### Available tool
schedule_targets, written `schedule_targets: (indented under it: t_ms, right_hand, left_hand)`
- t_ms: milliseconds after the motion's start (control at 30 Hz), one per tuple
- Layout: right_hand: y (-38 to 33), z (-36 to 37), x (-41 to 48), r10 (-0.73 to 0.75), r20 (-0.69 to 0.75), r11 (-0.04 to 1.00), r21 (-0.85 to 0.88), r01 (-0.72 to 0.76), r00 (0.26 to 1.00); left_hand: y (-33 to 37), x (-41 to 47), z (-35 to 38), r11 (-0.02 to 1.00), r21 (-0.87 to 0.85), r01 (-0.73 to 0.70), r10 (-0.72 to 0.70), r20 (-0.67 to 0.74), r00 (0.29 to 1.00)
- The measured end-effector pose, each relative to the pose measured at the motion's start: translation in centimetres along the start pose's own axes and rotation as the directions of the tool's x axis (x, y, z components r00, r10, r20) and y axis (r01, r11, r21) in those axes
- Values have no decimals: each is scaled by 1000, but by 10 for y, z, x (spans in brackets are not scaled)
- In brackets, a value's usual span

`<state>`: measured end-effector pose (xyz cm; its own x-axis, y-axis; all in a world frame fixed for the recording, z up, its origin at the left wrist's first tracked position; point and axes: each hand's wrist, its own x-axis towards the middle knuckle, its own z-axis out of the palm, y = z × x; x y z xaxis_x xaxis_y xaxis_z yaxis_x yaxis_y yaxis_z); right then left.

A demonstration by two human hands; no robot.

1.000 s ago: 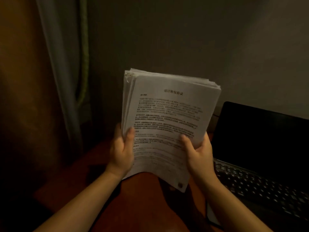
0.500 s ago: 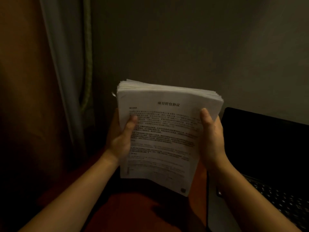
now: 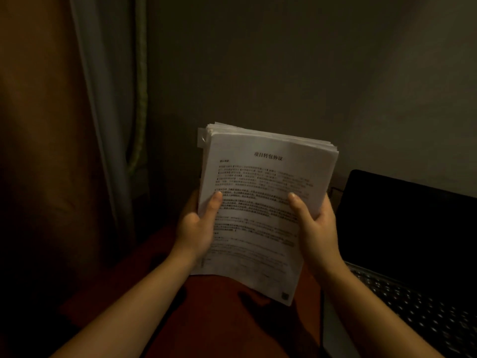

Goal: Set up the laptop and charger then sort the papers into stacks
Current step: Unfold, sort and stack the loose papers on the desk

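Dim, warm-toned, soft all over.
Brightest on the papers and the wall above them; black toward the corners left of and below the papers. Faint shadow cast on the red table under the papers. Print blurred, barely legible; wide-angle bowing in the curtain left of the papers.

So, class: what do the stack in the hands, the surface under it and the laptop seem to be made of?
Stack of papers: thin matt white paper, many loose sheet edges, printed text.
Table: reddish-brown and smooth, perhaps varnished wood; too dim to be sure.
Laptop: dark glossy screen, probably glass or plastic, with dark keys.
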<state>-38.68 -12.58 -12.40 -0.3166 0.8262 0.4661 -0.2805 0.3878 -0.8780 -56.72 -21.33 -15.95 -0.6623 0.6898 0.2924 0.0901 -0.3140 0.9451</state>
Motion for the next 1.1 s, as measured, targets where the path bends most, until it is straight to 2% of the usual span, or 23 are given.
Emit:
schedule_targets:
  t_ms: [200, 300, 400, 467, 500, 567, 633, 700, 733, 800, 867, 1000, 1100]
  right_hand:
    - [33, -11, -18, 69, 33, 993, -95, -66, 997]
    - [31, -10, -15, 31, 46, 991, -130, -25, 998]
    - [20, -8, -6, -9, 103, 984, -174, 27, 995]
    - [7, -10, 5, -24, 146, 975, -217, 56, 989]
    - [-1, -12, 12, -43, 177, 963, -255, 88, 983]
    - [-22, -16, 30, -79, 271, 903, -388, 185, 959]
    - [-43, -18, 48, -80, 396, 815, -502, 289, 915]
    - [-62, -14, 60, -37, 513, 737, -566, 370, 857]
    - [-70, -11, 63, -7, 562, 693, -594, 409, 827]
    - [-82, -3, 65, 73, 632, 599, -646, 473, 771]
    - [-86, 4, 65, 131, 666, 510, -681, 526, 735]
    - [-81, 10, 60, 193, 657, 438, -723, 535, 729]
    - [-83, 7, 61, 211, 609, 416, -764, 493, 765]
  left_hand:
    - [-29, -8, -4, 999, 21, 42, -41, -62, 997]
    - [-32, -3, -4, 997, 47, 64, -58, -102, 993]
    - [-25, 5, -2, 989, 52, 136, -133, -60, 989]
    - [-13, 16, -3, 969, 194, 154, -137, -99, 986]
    - [-4, 22, -6, 948, 293, 124, -86, -139, 987]
    - [21, 36, -15, 910, 413, -27, 106, -169, 980]
    - [49, 52, -26, 853, 494, -169, 231, -66, 971]
    - [78, 62, -33, 779, 579, -242, 227, 100, 969]
    - [89, 65, -34, 769, 578, -273, 204, 183, 962]
    - [102, 66, -37, 828, 476, -296, 160, 305, 939]
    - [99, 62, -41, 905, 357, -230, 96, 355, 930]
    - [75, 47, -44, 985, 172, -27, -27, 306, 952]
    - [58, 43, -49, 997, 65, 50, -63, 214, 975]
